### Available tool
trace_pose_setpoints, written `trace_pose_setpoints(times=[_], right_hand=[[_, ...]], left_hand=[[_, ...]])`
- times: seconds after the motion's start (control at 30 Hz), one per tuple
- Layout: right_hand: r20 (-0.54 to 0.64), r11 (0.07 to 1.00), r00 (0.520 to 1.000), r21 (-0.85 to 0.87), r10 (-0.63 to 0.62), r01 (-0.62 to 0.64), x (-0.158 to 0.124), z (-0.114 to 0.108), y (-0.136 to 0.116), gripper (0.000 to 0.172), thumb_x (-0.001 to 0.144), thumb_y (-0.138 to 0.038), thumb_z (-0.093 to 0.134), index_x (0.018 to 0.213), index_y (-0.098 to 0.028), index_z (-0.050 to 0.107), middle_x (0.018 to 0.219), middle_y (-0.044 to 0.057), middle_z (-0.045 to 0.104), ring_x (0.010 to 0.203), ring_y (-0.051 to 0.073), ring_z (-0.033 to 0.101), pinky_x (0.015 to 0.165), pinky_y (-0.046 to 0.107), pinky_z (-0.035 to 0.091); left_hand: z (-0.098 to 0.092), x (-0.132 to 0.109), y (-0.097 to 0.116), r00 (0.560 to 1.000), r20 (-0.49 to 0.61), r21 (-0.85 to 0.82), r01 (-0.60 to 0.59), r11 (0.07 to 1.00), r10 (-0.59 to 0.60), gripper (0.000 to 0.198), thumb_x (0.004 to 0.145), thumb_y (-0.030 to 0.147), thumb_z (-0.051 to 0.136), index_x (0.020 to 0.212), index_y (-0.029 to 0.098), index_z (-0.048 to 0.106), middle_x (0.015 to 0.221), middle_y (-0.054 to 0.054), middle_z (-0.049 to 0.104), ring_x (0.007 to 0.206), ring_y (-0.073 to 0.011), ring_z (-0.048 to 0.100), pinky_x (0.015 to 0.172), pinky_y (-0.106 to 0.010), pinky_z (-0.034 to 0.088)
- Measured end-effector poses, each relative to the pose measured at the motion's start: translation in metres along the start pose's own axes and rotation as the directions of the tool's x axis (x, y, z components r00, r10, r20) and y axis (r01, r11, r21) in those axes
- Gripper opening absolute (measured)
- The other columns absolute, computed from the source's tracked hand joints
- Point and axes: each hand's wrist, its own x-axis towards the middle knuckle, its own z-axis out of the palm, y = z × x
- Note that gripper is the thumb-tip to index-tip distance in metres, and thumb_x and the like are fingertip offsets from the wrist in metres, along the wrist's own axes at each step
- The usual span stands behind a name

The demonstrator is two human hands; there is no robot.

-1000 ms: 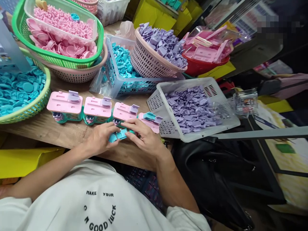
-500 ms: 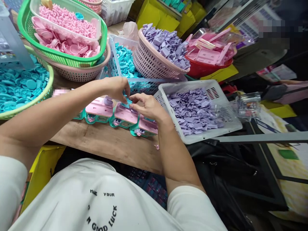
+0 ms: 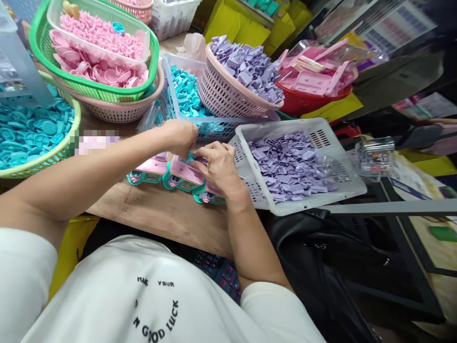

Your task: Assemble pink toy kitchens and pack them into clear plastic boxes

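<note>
A row of pink toy units on teal bases [image 3: 183, 174] lies on the wooden table [image 3: 160, 216]. Both my hands meet over the third unit in the row. My left hand [image 3: 180, 136] is closed in a pinch on a small teal part [image 3: 191, 156] on top of that unit. My right hand [image 3: 216, 164] has its fingers curled and pressed on the same teal part and on the pink top. My left forearm hides the unit at the left end of the row.
A white tray of purple parts [image 3: 296, 164] stands right of my hands. Behind are a blue crate of teal parts [image 3: 185, 95], a pink basket of purple parts [image 3: 243, 71], a green basket of pink parts [image 3: 96, 52], a basket of teal discs [image 3: 32, 128], and a red bowl [image 3: 310, 83].
Both hands rose from the table's front edge to the top of the third toy unit, carrying the teal part. In the last half second they settled lower on it.
</note>
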Motion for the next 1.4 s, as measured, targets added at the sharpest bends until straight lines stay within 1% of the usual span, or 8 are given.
trace_pose_setpoints(times=[0.13,0.23,0.33,0.53,0.67,0.83,1.1,1.4], right_hand=[[-0.063,1.0,0.998,0.015,-0.011,0.012,-0.006,-0.005,-0.015,0.02,0.093,-0.039,0.066,0.102,-0.025,0.075,0.106,0.008,0.072,0.114,0.033,0.057,0.109,0.061,0.029],[-0.241,0.973,0.97,0.218,-0.026,0.08,-0.006,-0.008,-0.039,0.034,0.093,-0.048,0.064,0.117,-0.024,0.07,0.113,0.008,0.069,0.111,0.028,0.059,0.101,0.05,0.044],[-0.386,0.888,0.922,0.431,0.021,0.16,0.003,-0.001,-0.068,0.045,0.088,-0.055,0.067,0.121,-0.024,0.067,0.105,0.006,0.068,0.096,0.023,0.064,0.087,0.04,0.054],[-0.292,0.574,0.934,0.809,0.204,0.127,0.04,0.021,-0.092,0.04,0.09,-0.06,0.059,0.099,-0.022,0.07,0.088,0.003,0.071,0.078,0.016,0.067,0.077,0.033,0.058],[-0.098,0.43,0.976,0.903,0.193,0.005,0.054,0.024,-0.101,0.048,0.088,-0.068,0.057,0.101,-0.023,0.069,0.091,0.003,0.071,0.08,0.016,0.067,0.069,0.028,0.056],[-0.104,0.529,0.994,0.846,0.026,0.074,0.068,0.023,-0.109,0.047,0.076,-0.059,0.076,0.105,-0.022,0.068,0.101,0.004,0.074,0.091,0.019,0.068,0.079,0.032,0.057],[0.203,0.776,0.953,0.629,-0.225,0.049,0.089,0.037,-0.089,0.034,0.082,-0.048,0.067,0.093,-0.017,0.074,0.089,0.005,0.075,0.081,0.019,0.065,0.078,0.031,0.049],[0.3,0.68,0.938,0.725,-0.171,-0.108,0.084,0.055,-0.075,0.04,0.08,-0.055,0.064,0.092,-0.017,0.068,0.084,0.002,0.068,0.074,0.015,0.057,0.071,0.028,0.045]], left_hand=[[-0.017,-0.024,0.024,0.986,0.083,0.194,0.128,0.973,-0.146,0.032,0.062,0.04,0.09,0.075,0.016,0.074,0.075,-0.004,0.065,0.098,-0.0264,0.065,0.086,-0.033,0.047],[-0.026,-0.055,0.037,0.977,-0.075,-0.135,0.187,0.973,-0.199,0.043,0.079,0.056,0.074,0.085,0.014,0.072,0.071,-0.002,0.06,0.076,-0.017,0.06,0.073,-0.027,0.046],[-0.029,-0.081,0.044,0.918,-0.151,-0.585,0.217,0.782,-0.368,0.055,0.093,0.066,0.051,0.084,0.014,0.066,0.072,-0.002,0.058,0.066,-0.0117,0.054,0.063,-0.024,0.042],[-0.054,-0.115,0.032,0.882,-0.055,-0.81,0.235,0.537,-0.469,0.039,0.094,0.05,0.06,0.078,0.015,0.057,0.066,0.002,0.052,0.055,-0.0071,0.05,0.049,-0.017,0.033],[-0.068,-0.129,0.019,0.882,-0.107,-0.757,0.227,0.613,-0.46,0.027,0.083,0.035,0.077,0.079,0.014,0.059,0.06,0.003,0.052,0.052,-0.0069,0.048,0.047,-0.017,0.029],[-0.082,-0.137,0.007,0.865,-0.186,-0.595,0.278,0.754,-0.466,0.03,0.085,0.042,0.074,0.08,0.015,0.061,0.057,0.004,0.049,0.051,-0.0078,0.044,0.053,-0.02,0.031],[-0.109,-0.123,-0.022,0.904,0.121,0.261,0.369,0.892,-0.41,0.03,0.068,0.039,0.079,0.089,0.018,0.08,0.063,0.001,0.06,0.059,-0.0121,0.047,0.06,-0.027,0.029],[-0.104,-0.096,-0.033,0.903,0.283,0.436,0.18,0.882,-0.324,0.036,0.068,0.045,0.074,0.091,0.018,0.082,0.057,-0.001,0.061,0.058,-0.0141,0.047,0.062,-0.028,0.032]])
